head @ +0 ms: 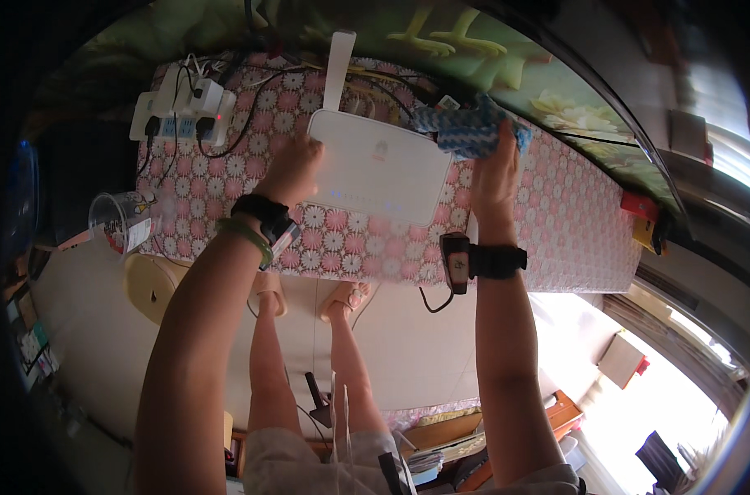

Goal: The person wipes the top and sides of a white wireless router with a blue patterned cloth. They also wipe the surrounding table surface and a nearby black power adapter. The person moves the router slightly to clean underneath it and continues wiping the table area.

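Note:
A white Huawei router (pixel 375 173) is before me over the table, with small blue lights along its near edge. One flat antenna (pixel 340 71) sticks out from its far left corner. My left hand (pixel 297 167) grips the router's left edge, thumb on top; the fingers underneath are hidden. At the router's far right corner, my right hand (pixel 497 179) holds a bunched blue-and-white patterned cloth (pixel 474 131). The cloth overlaps that corner, though whether it presses on the casing I cannot tell. Cables (pixel 387 90) run behind the router.
A flowered tablecloth (pixel 226 216) covers the table. Power strips (pixel 226 105) with several plugs and black cords lie at the far left. Near the left edge a clear plastic cup (pixel 112 223) lies tipped. A yellowish stool (pixel 149 288) stands below. Red and yellow objects (pixel 641 216) sit far right.

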`<state>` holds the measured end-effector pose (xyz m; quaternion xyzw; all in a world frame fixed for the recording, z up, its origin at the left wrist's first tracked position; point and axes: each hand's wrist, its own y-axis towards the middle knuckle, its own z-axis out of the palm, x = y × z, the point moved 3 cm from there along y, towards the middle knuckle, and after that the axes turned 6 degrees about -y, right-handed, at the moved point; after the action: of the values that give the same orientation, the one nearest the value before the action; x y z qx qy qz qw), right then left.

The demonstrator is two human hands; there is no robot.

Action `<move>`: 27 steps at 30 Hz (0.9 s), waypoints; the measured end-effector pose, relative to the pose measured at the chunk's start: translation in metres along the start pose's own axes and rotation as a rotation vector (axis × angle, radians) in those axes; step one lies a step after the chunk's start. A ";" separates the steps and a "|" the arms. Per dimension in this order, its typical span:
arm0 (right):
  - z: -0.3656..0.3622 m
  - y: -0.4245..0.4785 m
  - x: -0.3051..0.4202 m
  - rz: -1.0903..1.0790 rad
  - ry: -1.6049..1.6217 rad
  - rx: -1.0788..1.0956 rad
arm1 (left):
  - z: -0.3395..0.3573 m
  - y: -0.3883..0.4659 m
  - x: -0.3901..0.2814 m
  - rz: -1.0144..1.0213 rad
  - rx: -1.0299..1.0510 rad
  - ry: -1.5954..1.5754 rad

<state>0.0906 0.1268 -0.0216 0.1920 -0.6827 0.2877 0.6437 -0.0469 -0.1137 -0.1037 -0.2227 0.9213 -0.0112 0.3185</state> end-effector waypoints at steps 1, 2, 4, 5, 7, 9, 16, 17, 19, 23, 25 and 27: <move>-0.003 -0.004 0.004 -0.073 0.008 0.017 | -0.002 0.002 0.000 0.009 -0.006 0.010; -0.010 -0.001 -0.004 -0.098 0.001 0.025 | -0.004 0.002 0.000 0.024 -0.013 0.013; -0.024 0.003 -0.021 -0.093 -0.038 0.022 | -0.002 0.003 -0.004 0.027 0.006 -0.005; -0.031 0.000 -0.030 0.044 0.210 0.055 | -0.001 0.003 -0.004 0.010 0.026 -0.018; -0.030 -0.013 -0.032 0.102 0.156 0.082 | -0.004 0.002 -0.001 -0.021 0.051 -0.023; -0.048 -0.024 -0.046 -0.151 -0.817 0.312 | -0.002 0.004 -0.001 -0.012 0.049 -0.044; -0.035 -0.004 -0.006 -0.205 -0.631 0.300 | -0.005 0.006 -0.004 -0.025 0.035 -0.100; -0.030 0.000 0.007 -0.248 -0.669 0.304 | -0.009 0.005 -0.007 -0.037 0.047 -0.076; -0.022 0.001 0.021 0.060 -0.496 0.419 | -0.011 0.000 -0.004 -0.055 0.033 -0.047; -0.044 0.001 0.021 -0.023 -0.316 0.408 | 0.010 -0.002 0.007 0.082 -0.143 -0.122; -0.037 0.012 0.008 -0.158 -0.642 0.409 | 0.010 0.001 0.010 -0.076 -0.016 -0.079; -0.037 0.024 -0.012 -0.204 -0.791 0.330 | 0.005 0.004 0.001 -0.114 -0.032 -0.049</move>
<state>0.1056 0.1675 -0.0364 0.4540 -0.7990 0.2320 0.3187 -0.0458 -0.1102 -0.1088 -0.2799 0.8992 -0.0091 0.3361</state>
